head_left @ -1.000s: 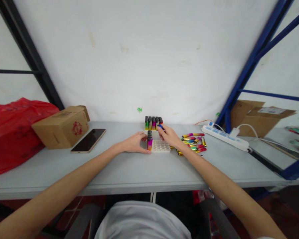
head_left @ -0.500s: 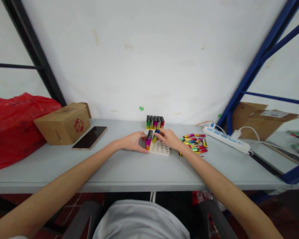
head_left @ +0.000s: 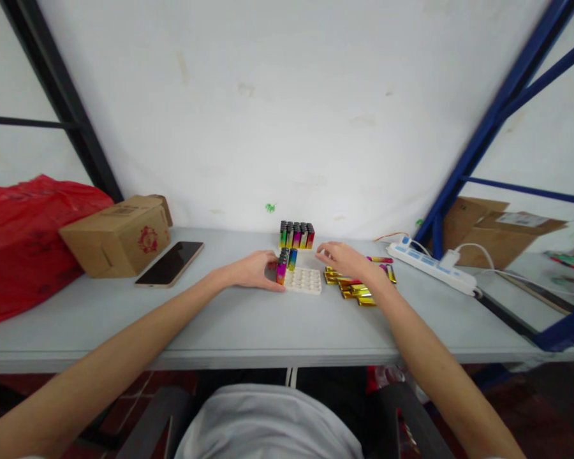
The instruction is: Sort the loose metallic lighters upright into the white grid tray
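A white tray (head_left: 307, 280) with round holes lies on the table in front of me. Along its left edge stands a row of shiny lighters (head_left: 281, 270) with dark tops, and a blue-and-yellow lighter (head_left: 293, 260) stands upright beside them at the back. My left hand (head_left: 256, 271) grips the tray's left side, thumb at the front corner and fingers behind the row. To the right of the tray, my right hand (head_left: 347, 259) hovers with its fingers apart and nothing in them. Below and beside it lie loose lighters (head_left: 358, 292), some hidden by the hand.
A block of upright lighters (head_left: 296, 236) stands near the wall. On the left are a phone (head_left: 170, 264), a cardboard box (head_left: 119, 239) and a red bag (head_left: 33, 248). A power strip (head_left: 433, 268) with cables lies at the right, near a blue metal frame (head_left: 478, 137).
My right hand has let go of the blue-and-yellow lighter, which now stands in the tray, and has moved right towards the loose lighters. My left hand has stayed at the tray.
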`<state>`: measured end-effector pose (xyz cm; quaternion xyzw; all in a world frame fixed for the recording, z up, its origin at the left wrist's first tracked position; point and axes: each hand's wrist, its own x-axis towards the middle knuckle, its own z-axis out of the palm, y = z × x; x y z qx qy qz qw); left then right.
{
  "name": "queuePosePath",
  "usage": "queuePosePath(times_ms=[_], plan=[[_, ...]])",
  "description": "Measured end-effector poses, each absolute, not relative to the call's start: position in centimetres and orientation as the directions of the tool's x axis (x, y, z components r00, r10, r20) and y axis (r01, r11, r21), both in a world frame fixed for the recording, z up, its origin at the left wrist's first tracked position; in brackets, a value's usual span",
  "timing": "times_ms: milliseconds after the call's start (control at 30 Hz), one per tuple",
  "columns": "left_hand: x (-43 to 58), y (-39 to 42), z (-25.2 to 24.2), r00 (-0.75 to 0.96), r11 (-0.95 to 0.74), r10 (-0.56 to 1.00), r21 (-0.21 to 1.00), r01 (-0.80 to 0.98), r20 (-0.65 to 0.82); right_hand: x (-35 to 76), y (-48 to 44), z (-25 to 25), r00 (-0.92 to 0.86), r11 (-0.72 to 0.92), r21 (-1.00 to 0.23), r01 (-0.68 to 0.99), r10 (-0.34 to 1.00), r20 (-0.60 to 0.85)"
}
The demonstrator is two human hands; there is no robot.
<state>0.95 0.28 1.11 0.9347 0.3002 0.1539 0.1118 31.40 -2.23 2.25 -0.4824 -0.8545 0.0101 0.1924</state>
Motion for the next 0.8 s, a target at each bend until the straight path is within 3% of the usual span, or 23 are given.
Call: queuePosePath(times_ms=[67, 267, 467, 667, 800], plan=[[0.8, 0.4, 1.2, 0.761, -0.785, 0.61, 0.299, 0.543, 0.22, 33.5, -2.2, 2.7, -0.39, 0.438, -0.159, 0.885, 0.883, 0.263], [0.6, 0.5, 1.3, 0.745, -0.761, 0.633, 0.342, 0.551, 0.21, 35.8, -1.9, 2.4, -0.412, 0.444, -0.279, 0.851, 0.895, 0.168], [0.6, -0.1, 1.7, 0.737, -0.716, 0.664, 0.395, 0.576, 0.129, 34.7, -1.3, 1.3, -0.427, 0.435, -0.159, 0.886, 0.9, 0.085], [0.8, -0.6, 2.1, 0.71, -0.695, 0.692, 0.387, 0.606, 0.132, 33.4, -1.1, 1.5, -0.372, 0.444, -0.163, 0.881, 0.863, 0.342], [0.8, -0.5, 2.0, 0.713, -0.702, 0.688, 0.37, 0.608, 0.134, 32.8, -0.5, 1.4, -0.229, 0.433, -0.367, 0.823, 0.845, 0.483]])
